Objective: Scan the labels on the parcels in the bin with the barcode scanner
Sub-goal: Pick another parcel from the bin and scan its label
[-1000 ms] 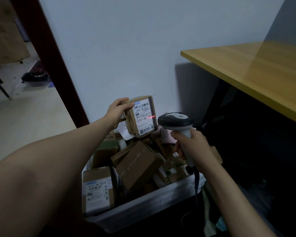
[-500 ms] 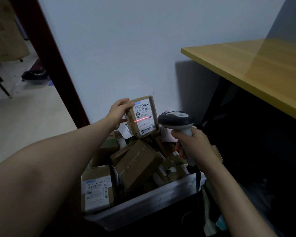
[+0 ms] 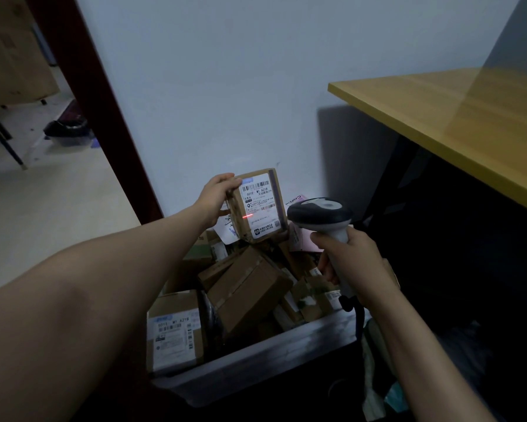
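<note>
Holding a small cardboard parcel (image 3: pixel 257 205) above the far end of the bin (image 3: pixel 265 357), the left hand (image 3: pixel 218 196) grips its left edge so the label (image 3: pixel 260 205) faces the barcode scanner (image 3: pixel 320 213). The right hand's (image 3: pixel 352 263) fingers (image 3: pixel 324 264) wrap the handle, aiming the red line low on the label.

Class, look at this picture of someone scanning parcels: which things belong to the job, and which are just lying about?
Part of the job:
left hand
held parcel
right hand
scanner
bin
labelled box
brown box

Just lying about:
wooden table
dark tub
large cartons
</note>
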